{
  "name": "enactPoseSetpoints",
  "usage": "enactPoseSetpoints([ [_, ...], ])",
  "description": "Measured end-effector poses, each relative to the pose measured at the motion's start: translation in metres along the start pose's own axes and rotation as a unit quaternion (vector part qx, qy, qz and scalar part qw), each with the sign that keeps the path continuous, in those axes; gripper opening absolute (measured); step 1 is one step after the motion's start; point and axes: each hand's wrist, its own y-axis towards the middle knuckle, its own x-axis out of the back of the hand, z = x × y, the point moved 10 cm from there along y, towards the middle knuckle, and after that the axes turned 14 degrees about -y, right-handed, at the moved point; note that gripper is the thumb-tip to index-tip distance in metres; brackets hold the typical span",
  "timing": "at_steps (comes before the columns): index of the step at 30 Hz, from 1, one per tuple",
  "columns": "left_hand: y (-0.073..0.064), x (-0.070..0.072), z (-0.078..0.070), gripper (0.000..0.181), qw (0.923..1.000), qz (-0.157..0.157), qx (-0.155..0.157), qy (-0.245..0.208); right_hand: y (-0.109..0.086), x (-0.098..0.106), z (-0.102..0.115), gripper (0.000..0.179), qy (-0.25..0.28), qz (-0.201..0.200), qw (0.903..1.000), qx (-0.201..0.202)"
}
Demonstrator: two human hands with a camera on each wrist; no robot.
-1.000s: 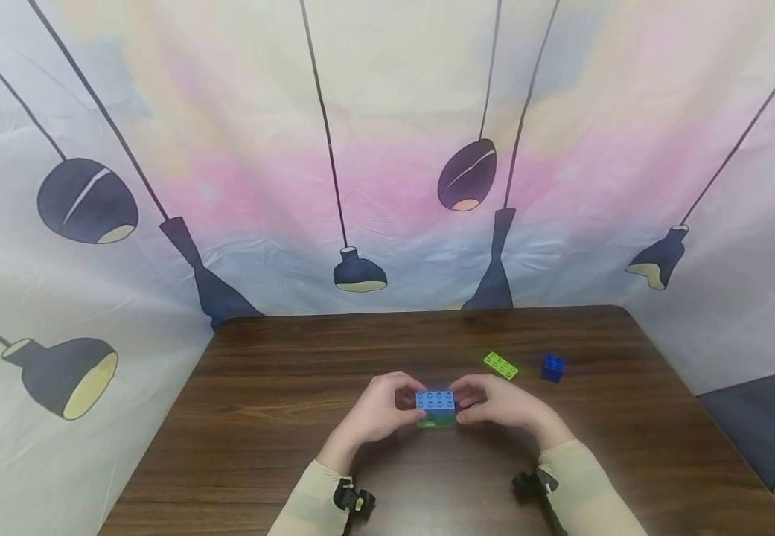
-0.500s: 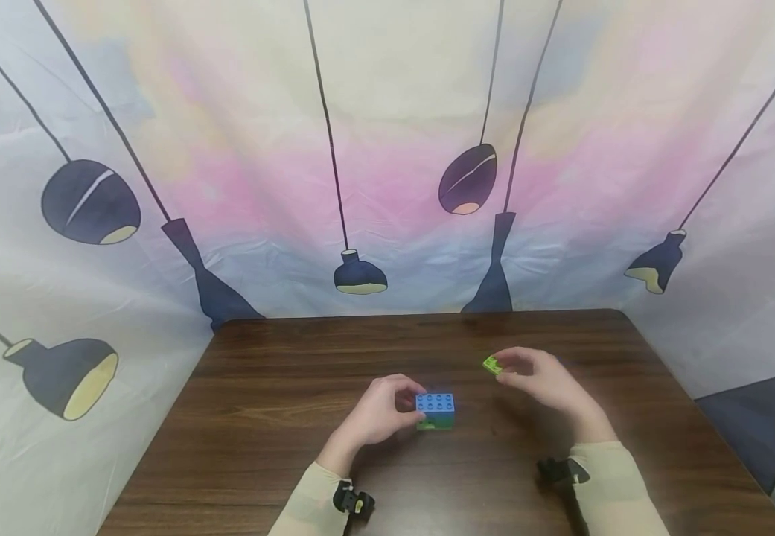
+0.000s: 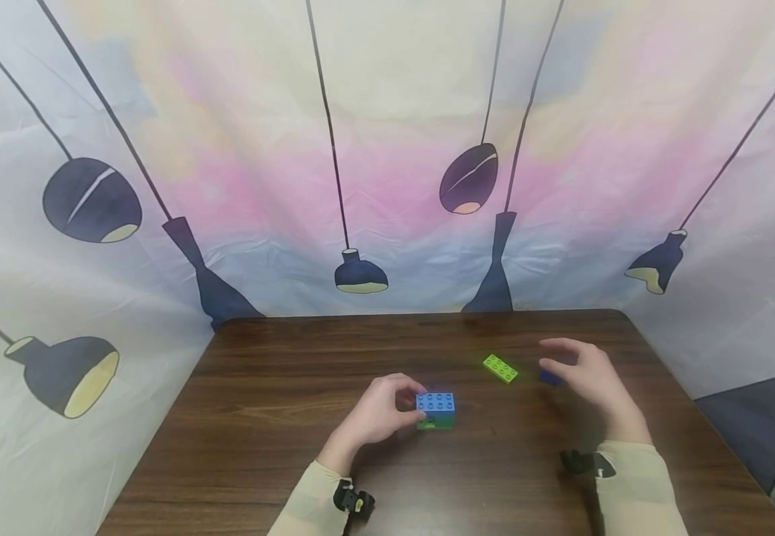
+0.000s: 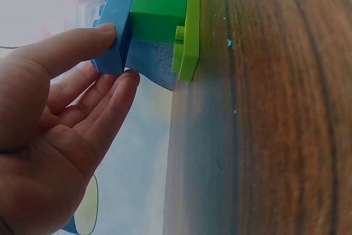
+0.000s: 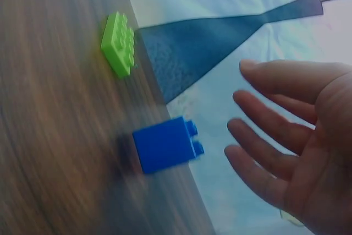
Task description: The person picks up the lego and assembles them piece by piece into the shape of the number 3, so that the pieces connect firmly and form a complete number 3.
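Note:
My left hand point(image 3: 383, 409) pinches the left end of a small stack of toy bricks between thumb and fingers. Its top is a light blue brick point(image 4: 116, 28), with a green brick point(image 4: 159, 12) in the middle and a lime plate point(image 4: 191, 37) at the bottom, against the table. Over at the right, my right hand point(image 3: 588, 376) is just above a dark blue brick point(image 5: 166, 145), partly covering it in the head view. In the right wrist view its fingers are spread and apart from that brick, which stands studs up.
A loose lime plate point(image 3: 500, 368) lies studs up between the stack and the dark blue brick. Everything rests on a brown wooden table point(image 3: 280, 365). Behind it hangs a cloth backdrop point(image 3: 253, 149) printed with lamps.
My right hand left the stack, moved right past the loose lime plate, and is now over the dark blue brick. The left hand and the stack have stayed in place.

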Motion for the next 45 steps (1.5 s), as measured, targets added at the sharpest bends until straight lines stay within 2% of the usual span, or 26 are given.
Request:
enactPoseSetpoints([
  [9, -0.001, -0.001, -0.001, 0.029, 1.0, 0.0, -0.003, 0.0, -0.004, -0.008, -0.027, 0.057, -0.024, 0.039, 0.9978, -0.047],
  [18, 0.001, 0.001, 0.001, 0.028, 1.0, -0.002, -0.004, -0.003, -0.001, -0.02, -0.038, 0.058, -0.028, 0.057, 0.9963, -0.058],
  [26, 0.001, -0.001, 0.003, 0.029, 1.0, 0.003, -0.003, -0.005, -0.004, -0.032, -0.048, 0.069, -0.01, 0.073, 0.994, -0.081],
  [38, 0.005, -0.001, -0.003, 0.029, 0.9998, 0.001, -0.018, -0.001, 0.003, -0.033, -0.056, 0.055, -0.001, 0.053, 0.995, -0.085],
  [45, 0.002, -0.003, 0.001, 0.029, 0.9999, 0.003, -0.01, 0.0, 0.001, -0.035, -0.058, 0.053, -0.002, 0.06, 0.9943, -0.088],
])
